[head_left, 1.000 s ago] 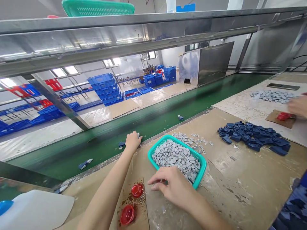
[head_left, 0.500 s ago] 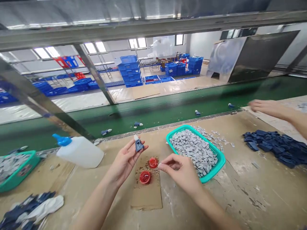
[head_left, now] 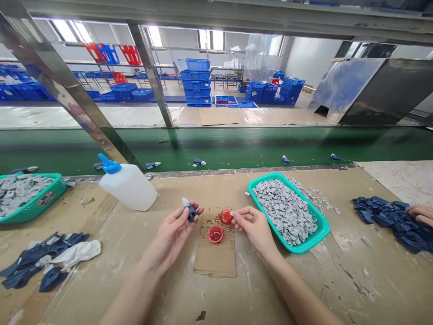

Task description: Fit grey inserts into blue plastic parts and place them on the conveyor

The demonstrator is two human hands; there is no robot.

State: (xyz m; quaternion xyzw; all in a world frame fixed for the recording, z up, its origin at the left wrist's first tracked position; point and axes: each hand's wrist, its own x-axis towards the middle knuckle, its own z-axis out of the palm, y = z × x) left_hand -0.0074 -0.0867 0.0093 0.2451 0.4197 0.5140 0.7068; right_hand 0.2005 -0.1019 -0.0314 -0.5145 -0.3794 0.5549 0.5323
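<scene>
My left hand is closed on a small dark blue plastic part with a white tip, the tip pointing up and to the left. Between thumb and forefinger of my right hand is a small light grey piece, just beside a red cap. Closer to me, a second red cap contains glossy liquid. Both caps rest on a strip of cardboard strewn with brown crumbs. Right of my right hand lies a green basket full of small grey pieces.
A white bottle with a blue nozzle stands left. Behind the table runs a green belt carrying several blue parts. Another person's hand touches a dark blue pile. A second green basket and a white glove-like cloth lie left.
The view has levelled. My left hand has turned the blue part, and the thumb now covers some of it. The other person's hand has moved from the belt's edge to the dark blue pile.
</scene>
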